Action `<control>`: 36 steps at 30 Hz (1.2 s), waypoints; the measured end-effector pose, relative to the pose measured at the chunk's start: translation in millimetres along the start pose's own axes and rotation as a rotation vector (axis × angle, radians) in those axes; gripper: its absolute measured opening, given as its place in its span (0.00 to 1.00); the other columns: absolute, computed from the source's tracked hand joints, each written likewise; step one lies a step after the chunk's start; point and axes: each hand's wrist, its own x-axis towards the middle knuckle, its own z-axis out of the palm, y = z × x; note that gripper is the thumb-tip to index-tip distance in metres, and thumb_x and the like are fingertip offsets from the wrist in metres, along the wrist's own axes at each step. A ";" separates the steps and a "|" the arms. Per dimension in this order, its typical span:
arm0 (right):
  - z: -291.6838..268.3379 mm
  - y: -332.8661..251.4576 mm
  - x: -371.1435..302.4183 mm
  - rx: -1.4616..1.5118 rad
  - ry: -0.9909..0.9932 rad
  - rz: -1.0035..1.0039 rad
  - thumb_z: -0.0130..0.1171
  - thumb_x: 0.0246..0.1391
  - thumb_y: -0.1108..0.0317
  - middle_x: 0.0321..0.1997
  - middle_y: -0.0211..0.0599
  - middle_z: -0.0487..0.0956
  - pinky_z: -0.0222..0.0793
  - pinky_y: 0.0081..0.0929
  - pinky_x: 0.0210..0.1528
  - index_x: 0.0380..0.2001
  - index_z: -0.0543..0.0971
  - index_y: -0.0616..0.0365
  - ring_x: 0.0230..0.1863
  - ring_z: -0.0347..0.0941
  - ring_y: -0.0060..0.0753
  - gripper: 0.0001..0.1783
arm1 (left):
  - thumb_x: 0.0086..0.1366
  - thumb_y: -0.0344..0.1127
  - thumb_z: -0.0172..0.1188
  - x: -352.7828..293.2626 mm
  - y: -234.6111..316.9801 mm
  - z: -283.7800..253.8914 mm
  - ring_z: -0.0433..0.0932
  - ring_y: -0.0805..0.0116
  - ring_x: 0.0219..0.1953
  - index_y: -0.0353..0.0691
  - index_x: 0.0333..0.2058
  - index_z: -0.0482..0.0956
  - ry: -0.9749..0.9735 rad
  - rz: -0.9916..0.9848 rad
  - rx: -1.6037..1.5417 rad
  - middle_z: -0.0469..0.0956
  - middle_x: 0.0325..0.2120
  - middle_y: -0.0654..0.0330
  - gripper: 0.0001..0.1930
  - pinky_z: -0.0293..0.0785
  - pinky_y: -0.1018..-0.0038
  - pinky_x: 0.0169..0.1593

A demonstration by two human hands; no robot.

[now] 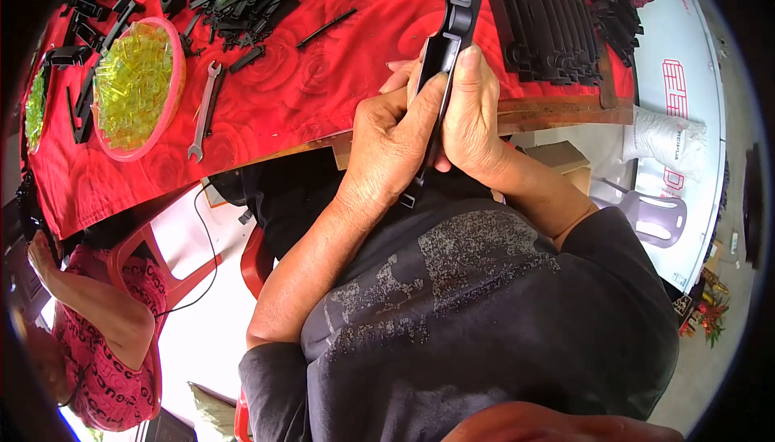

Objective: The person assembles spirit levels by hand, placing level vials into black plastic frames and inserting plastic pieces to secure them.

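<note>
Long black plastic part [460,16], one piece: lying in both hands at the table's near edge, in front of the wearer's chest, standing at a slant with its hooked upper end pointing away and its lower end showing below the left wrist.

Head view, the only one. Left hand [387,131]: closing around the part's near side, thumb pressing along the channel. Right hand [475,123]: gripping the opposite side, thumb pointing up along its edge.

Table with red rose-patterned cloth [278,111], bearing:
- Pink-rimmed basket [178,71], holding yellow-green translucent pieces [133,87].
- Open-ended wrench [205,111], lying just right of the basket.
- Thin black rod [326,28], resting apart.
- Heap of small black pieces [242,10], spreading along the far side.
- Row of long black parts [549,26], lying side by side at right.

Co-worker in pink patterned clothing [109,337]: sitting at lower left, one arm reaching toward the table.
</note>
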 end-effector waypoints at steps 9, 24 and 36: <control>3.8 4.4 4.2 0.012 -0.060 -0.087 0.25 0.74 0.44 0.22 0.35 0.74 0.76 0.50 0.55 0.38 0.68 0.62 0.30 0.80 0.36 0.31 | 0.74 0.40 0.55 -1.5 -0.4 2.6 0.77 0.75 0.19 0.24 0.25 0.79 0.076 0.066 -0.060 0.75 0.44 0.57 0.23 0.73 0.79 0.20; 1.8 19.2 11.4 -0.031 -0.114 -0.182 0.24 0.74 0.45 0.26 0.38 0.76 0.76 0.49 0.55 0.44 0.68 0.64 0.32 0.79 0.35 0.32 | 0.74 0.46 0.51 5.4 3.5 -5.7 0.77 0.71 0.20 0.30 0.35 0.80 0.037 -0.118 0.021 0.77 0.30 0.57 0.22 0.75 0.76 0.24; -10.2 21.8 7.3 0.286 -0.217 0.254 0.27 0.66 0.29 0.31 0.42 0.79 0.67 0.13 0.19 0.43 0.70 0.60 0.29 0.75 0.24 0.41 | 0.76 0.44 0.50 9.5 -4.0 -7.2 0.77 0.75 0.21 0.30 0.40 0.76 0.030 -0.065 0.238 0.78 0.25 0.61 0.18 0.74 0.80 0.25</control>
